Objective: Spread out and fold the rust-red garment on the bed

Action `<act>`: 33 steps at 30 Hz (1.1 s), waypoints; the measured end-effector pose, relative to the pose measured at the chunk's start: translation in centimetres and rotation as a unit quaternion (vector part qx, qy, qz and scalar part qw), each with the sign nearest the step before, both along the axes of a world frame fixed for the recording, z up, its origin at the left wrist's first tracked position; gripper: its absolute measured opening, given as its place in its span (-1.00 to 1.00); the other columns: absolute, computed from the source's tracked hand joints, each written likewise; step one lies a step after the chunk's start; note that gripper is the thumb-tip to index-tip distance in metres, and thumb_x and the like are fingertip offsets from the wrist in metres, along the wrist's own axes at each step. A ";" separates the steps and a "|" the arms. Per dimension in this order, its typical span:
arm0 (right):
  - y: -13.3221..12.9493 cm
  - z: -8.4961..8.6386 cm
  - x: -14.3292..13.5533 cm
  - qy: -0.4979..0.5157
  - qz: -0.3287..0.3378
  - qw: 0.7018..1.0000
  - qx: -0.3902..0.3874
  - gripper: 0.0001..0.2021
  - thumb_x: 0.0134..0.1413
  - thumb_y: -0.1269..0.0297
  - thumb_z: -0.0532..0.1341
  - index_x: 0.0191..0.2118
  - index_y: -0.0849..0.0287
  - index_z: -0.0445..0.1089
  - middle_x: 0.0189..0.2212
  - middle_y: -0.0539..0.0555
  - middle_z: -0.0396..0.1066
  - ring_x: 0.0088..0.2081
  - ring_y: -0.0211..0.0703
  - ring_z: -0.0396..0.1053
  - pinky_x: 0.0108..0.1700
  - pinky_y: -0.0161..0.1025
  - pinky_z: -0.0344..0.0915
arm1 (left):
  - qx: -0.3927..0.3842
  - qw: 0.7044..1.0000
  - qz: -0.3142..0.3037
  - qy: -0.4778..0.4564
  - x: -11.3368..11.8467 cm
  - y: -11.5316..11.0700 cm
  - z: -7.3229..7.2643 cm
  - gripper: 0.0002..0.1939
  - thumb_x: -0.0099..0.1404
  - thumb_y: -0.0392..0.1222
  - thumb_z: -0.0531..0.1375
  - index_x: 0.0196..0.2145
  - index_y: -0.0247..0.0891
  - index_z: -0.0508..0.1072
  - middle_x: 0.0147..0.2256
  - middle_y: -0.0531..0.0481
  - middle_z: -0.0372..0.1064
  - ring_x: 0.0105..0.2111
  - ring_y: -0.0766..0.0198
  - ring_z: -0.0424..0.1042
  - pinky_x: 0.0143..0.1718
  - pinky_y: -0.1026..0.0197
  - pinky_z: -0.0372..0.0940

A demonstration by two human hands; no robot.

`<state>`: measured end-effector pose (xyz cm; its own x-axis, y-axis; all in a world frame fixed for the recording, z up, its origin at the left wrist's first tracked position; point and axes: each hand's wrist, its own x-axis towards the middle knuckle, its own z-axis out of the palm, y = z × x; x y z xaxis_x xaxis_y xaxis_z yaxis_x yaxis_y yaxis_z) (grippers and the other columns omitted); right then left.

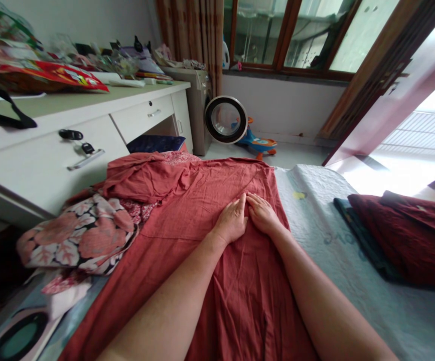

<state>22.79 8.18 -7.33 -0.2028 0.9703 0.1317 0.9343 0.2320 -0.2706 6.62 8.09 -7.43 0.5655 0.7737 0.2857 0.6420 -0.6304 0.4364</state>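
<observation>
A rust-red cloth garment [187,215] lies spread over the bed, with wrinkles down its near part and a seam across its left side. My left hand [233,219] rests flat on it, fingers stretched forward. Close beside it, my right hand [262,213] also lies palm down on the fabric, and the fingertips of both hands almost meet. Neither hand grips anything. At the garment's far left, part of the red cloth is bunched up, next to a crumpled floral cloth [85,233].
Folded dark red and green clothes [409,235] lie on the pale blue bed sheet [315,215] at right. A white desk [89,165] with cluttered top borders the left. Beyond the bed are an open washing machine door [243,120] and a blue-orange ride-on toy [258,143].
</observation>
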 end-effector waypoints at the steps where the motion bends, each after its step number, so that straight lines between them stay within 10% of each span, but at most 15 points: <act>1: 0.0 0.1 0.0 -0.006 -0.006 1.000 -0.005 -0.48 0.27 0.36 -0.07 0.31 0.22 0.17 0.34 0.11 0.10 0.36 -0.14 0.00 0.35 -0.10 -0.02 | 0.003 1.000 0.004 0.005 0.0 0.0 0.0 -0.23 0.29 -0.31 0.07 0.36 -0.47 -0.19 0.28 -0.42 0.11 0.30 0.03 0.12 0.28 -0.07 0.11; 13: -0.3 1.0 -0.9 -0.070 -0.097 0.992 -0.047 -0.47 0.38 0.17 -0.15 0.37 0.21 0.07 0.40 0.12 -0.07 0.40 -0.04 -0.13 0.36 -0.04 -0.08 | -0.013 0.993 0.034 0.112 0.0 -0.7 1.1 -0.44 0.40 -0.16 0.01 0.29 -0.40 0.15 0.33 -0.26 0.07 0.32 0.05 0.07 0.33 -0.01 -0.01; 33: -0.5 1.4 -1.1 -0.079 -0.189 0.975 -0.087 -0.40 0.36 -0.06 -0.12 0.40 0.03 -0.03 0.43 0.21 -0.19 0.41 0.13 -0.21 0.33 0.06 -0.15 | -0.011 0.985 0.093 0.143 -0.1 -1.0 1.2 -0.37 0.37 -0.04 0.05 0.31 -0.35 0.12 0.33 -0.28 0.05 0.32 0.02 0.05 0.31 -0.03 -0.01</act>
<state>21.68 7.71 -5.97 0.1699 0.9844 -0.0452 0.9773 -0.1742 -0.1204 6.47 7.10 -6.24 0.4683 0.8758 0.1171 0.8445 -0.4826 0.2322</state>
